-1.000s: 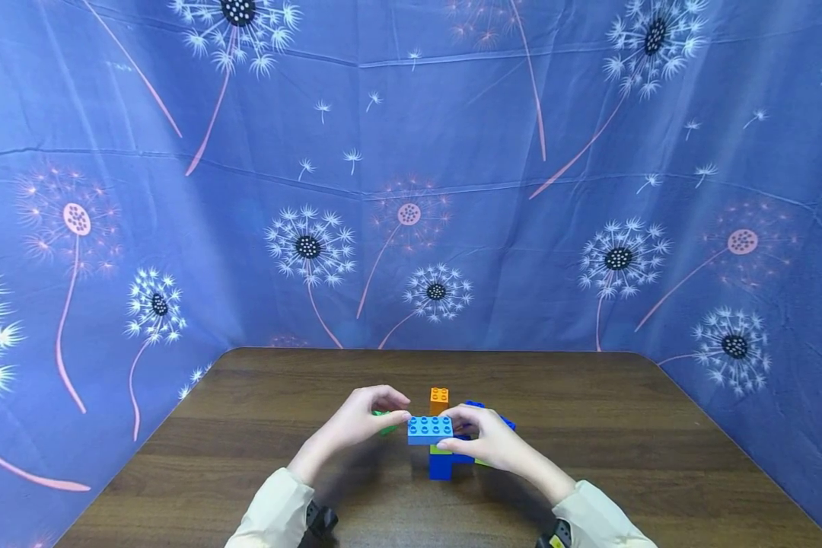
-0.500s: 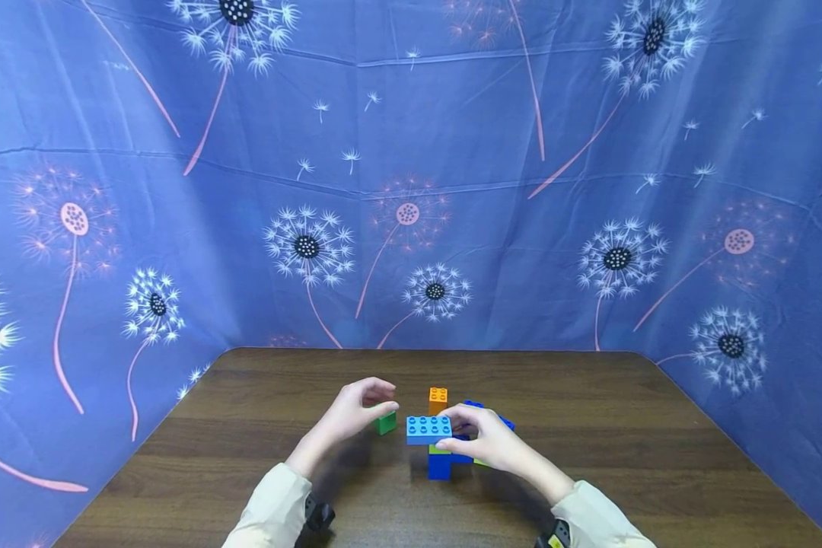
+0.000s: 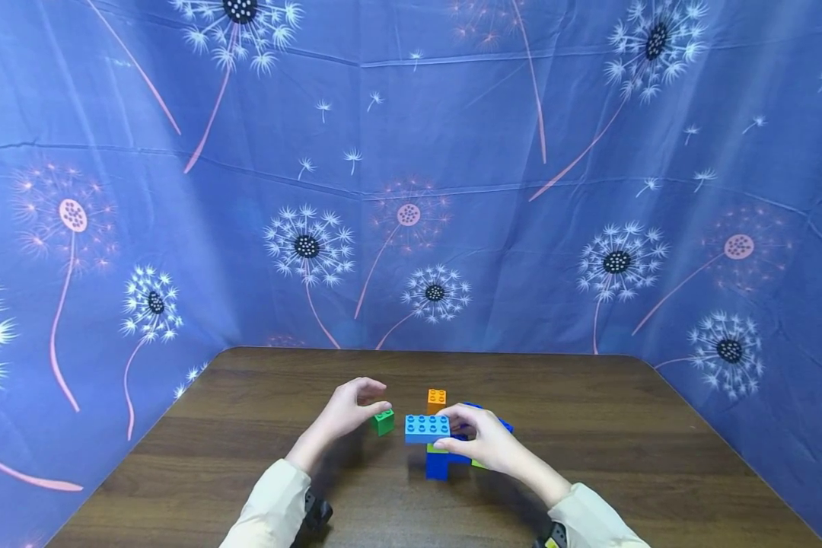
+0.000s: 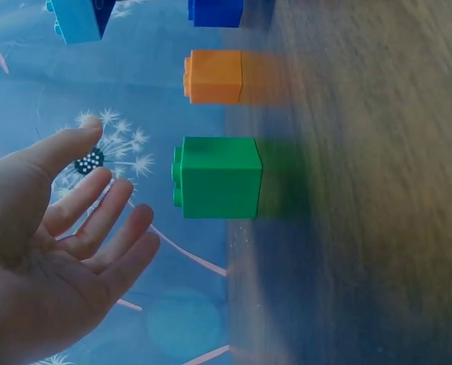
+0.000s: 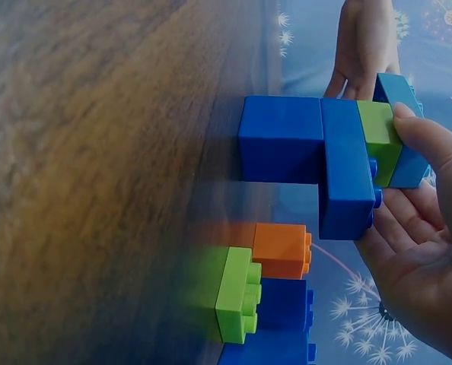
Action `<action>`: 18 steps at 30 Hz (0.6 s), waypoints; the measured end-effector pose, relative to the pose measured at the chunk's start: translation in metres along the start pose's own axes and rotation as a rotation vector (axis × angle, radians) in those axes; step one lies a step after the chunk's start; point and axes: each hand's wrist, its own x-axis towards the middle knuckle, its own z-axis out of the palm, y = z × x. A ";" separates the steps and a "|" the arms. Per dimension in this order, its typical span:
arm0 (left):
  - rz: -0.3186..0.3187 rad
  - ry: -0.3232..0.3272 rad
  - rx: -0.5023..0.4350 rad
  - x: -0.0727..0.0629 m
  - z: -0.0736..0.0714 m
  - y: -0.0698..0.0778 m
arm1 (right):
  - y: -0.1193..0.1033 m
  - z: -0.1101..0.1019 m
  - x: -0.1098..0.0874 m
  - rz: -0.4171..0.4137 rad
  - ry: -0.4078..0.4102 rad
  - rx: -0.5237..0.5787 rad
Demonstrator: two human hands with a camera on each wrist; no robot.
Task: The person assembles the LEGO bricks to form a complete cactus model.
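My right hand (image 3: 489, 440) pinches the right end of a light blue toy building brick (image 3: 419, 434) between thumb and fingers. That brick tops a stack: below it come a lime green brick (image 5: 378, 137), a long dark blue brick (image 5: 346, 163) and a dark blue brick (image 3: 437, 466) at the bottom. In the right wrist view the thumb lies where the lime and light blue bricks meet. My left hand (image 3: 345, 411) is spread, palm showing in the left wrist view, and holds nothing. Just right of its fingertips a green brick (image 4: 220, 178) stands on the table.
An orange brick (image 3: 437, 397) stands behind the stack. More dark blue bricks (image 5: 283, 315) and a loose lime green brick (image 5: 235, 295) lie to the right, partly hidden by my right hand in the head view. A blue dandelion-print cloth (image 3: 507, 259) hangs behind the wooden table (image 3: 301, 380).
My left hand has drawn back to the left, away from the light blue brick, uncovering the green brick. My right hand keeps its hold in nearly the same place.
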 end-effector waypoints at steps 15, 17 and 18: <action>-0.074 -0.071 0.051 0.003 0.004 -0.015 | -0.031 -0.007 -0.003 0.061 -0.010 0.020; -0.083 -0.086 0.056 0.003 0.005 -0.017 | -0.032 -0.007 -0.003 0.061 -0.010 0.020; -0.081 -0.093 0.057 0.002 0.005 -0.017 | -0.031 -0.007 -0.003 0.062 -0.010 0.020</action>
